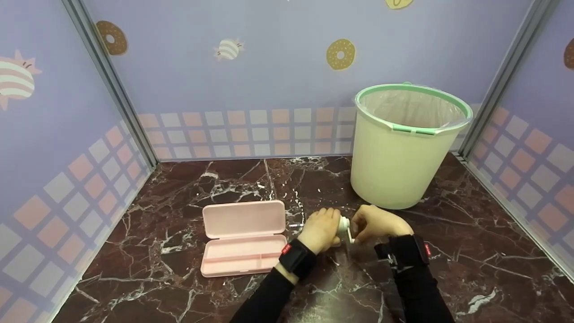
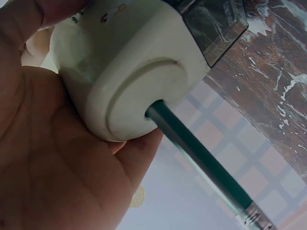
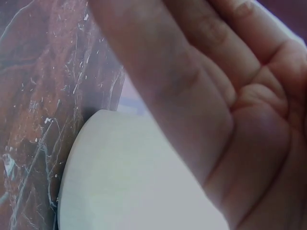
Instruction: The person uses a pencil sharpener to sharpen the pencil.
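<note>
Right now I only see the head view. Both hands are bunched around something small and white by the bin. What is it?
Observer: The left wrist view shows a cream pencil sharpener resting in the left hand.
Operator: Is anything in it?
Observer: Yes, a green pencil is pushed into its front hole, with the metal band end sticking out.
Operator: What is the right hand doing?
Observer: In the head view the right hand grips the small white crank at the sharpener's end. The right wrist view shows only its palm and fingers close over a pale rounded surface.
</note>
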Available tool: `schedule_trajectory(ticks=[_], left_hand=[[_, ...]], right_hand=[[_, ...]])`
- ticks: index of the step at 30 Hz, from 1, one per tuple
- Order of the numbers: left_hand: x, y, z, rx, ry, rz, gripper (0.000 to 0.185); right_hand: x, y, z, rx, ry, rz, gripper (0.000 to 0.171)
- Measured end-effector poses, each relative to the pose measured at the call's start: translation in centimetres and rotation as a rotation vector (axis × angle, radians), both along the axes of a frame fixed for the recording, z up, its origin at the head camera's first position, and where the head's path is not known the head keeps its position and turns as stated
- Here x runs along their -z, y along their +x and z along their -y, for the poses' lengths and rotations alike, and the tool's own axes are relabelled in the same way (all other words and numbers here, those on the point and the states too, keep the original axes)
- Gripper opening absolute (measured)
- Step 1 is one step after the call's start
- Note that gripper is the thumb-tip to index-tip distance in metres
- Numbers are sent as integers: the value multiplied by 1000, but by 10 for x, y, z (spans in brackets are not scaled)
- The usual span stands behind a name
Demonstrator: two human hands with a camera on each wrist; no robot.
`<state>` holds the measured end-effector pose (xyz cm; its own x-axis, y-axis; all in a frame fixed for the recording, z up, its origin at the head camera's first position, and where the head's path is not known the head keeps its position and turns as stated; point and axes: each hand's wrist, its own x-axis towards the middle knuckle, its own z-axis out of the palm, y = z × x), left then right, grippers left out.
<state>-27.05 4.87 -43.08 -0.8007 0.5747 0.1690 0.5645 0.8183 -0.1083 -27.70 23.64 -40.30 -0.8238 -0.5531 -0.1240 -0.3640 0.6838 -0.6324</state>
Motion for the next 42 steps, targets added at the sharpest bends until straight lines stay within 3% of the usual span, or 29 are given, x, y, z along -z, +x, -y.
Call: schedule_trajectory(ticks=[10,20,31,35,42], left_hand=[[-1,-1,-2,-13,-9,41,58],[0,0,-2,-25,-2,42,58],[0,-1,0,-28,4,31,56],[0,0,0,-25,8,30,55],[-2,0,-1,-27,5,39,57]], right_hand=[[-6,4,0,5,-37,-14,14],[-13,4,-4,-21,-64,-145,12],[-15,2,-7,22,-140,-141,7],[-15,2,-7,69,-165,-183,7],[-10,-4,-4,209,-193,-341,8]])
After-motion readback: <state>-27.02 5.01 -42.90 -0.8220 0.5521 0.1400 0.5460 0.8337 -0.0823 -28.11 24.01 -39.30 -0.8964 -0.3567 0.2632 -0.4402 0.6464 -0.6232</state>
